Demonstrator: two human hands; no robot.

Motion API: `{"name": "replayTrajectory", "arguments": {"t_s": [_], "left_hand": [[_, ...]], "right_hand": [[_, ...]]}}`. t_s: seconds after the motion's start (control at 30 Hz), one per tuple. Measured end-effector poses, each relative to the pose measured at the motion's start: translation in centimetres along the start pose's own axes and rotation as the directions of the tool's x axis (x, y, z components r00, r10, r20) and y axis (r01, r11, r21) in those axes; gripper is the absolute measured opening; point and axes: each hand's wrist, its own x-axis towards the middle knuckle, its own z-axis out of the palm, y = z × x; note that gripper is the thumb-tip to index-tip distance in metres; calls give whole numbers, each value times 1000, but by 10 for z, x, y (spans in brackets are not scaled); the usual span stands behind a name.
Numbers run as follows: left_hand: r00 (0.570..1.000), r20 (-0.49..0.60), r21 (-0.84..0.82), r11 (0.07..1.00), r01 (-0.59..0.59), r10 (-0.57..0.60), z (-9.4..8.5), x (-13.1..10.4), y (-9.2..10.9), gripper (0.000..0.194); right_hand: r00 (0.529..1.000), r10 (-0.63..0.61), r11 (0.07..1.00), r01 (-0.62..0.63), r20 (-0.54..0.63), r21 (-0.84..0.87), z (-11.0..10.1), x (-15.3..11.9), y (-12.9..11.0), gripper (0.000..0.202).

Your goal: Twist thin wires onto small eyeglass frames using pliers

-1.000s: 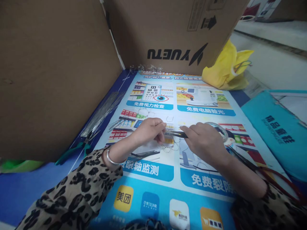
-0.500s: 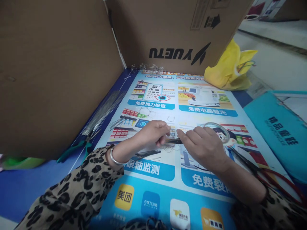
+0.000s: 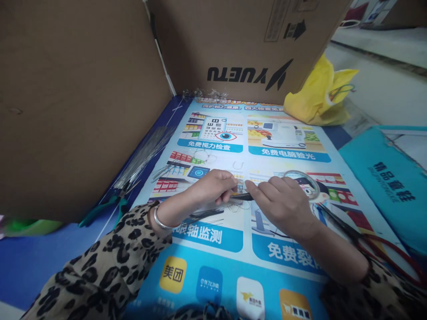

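My left hand, with a silver bangle at the wrist, is closed in a pinch on a thin piece of wire, mostly hidden by the fingers. Close beside it, my right hand is wrapped round pliers. Their dark narrow jaws point left to the left fingertips, while the handles are hidden in the fist. Bent wire pieces lie beyond the hands on the printed poster. Loose dark wires lie under my left wrist.
Left are straight wires and teal-handled pliers. Red-handled scissors lie by my right forearm, below a clear tape roll. Cardboard stands behind a wire pile. A yellow bag and teal box are right.
Both hands stay almost in place, with the pliers' jaws still at the left fingertips. My left hand has shifted very slightly.
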Motion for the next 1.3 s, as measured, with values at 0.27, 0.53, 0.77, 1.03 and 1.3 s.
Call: {"name": "replayTrajectory", "arguments": {"t_s": [0.27, 0.53, 0.77, 1.03, 1.3], "left_hand": [[1000, 1, -12, 1000, -20, 20, 0, 1, -4, 27], [992, -65, 240, 967, -91, 109, 1, -2, 5, 28], [834, -36, 896, 387, -216, 550, 5, -4, -4, 20], [574, 168, 960, -1, -280, 802, 5, -6, -13, 18], [625, 273, 956, -132, -262, 731, -5, -5, -8, 16]], "right_hand": [[998, -45, 998, 43, -49, -48, 1, 1, 1, 21], [999, -33, 998, 32, -11, -60, 3, -2, 2, 24], [992, 90, 996, -90, 93, -3, 7, -1, -6, 22], [875, 249, 906, -362, 415, 221, 3, 6, -13, 19], [790, 214, 867, -424, 575, 260, -3, 10, 0, 25]]}}
